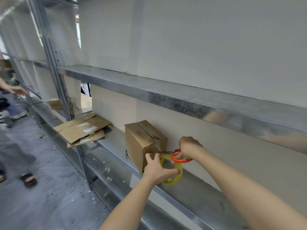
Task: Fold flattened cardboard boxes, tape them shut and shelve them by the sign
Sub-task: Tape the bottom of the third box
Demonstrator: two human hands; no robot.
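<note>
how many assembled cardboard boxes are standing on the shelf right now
1: the brown assembled cardboard box stands on the grey metal shelf, beside the yellowish tape roll. The flattened brown cardboard sheets further left don't count. Others may be hidden out of frame.

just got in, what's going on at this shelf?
A person is taping a folded brown cardboard box that stands on the grey metal shelf. The left hand holds a yellowish roll of clear tape beside the box's near end; the right hand holds orange-handled scissors, blades at the tape between roll and box, apparently to cut it. Flattened cardboard boxes lie further left.
</note>
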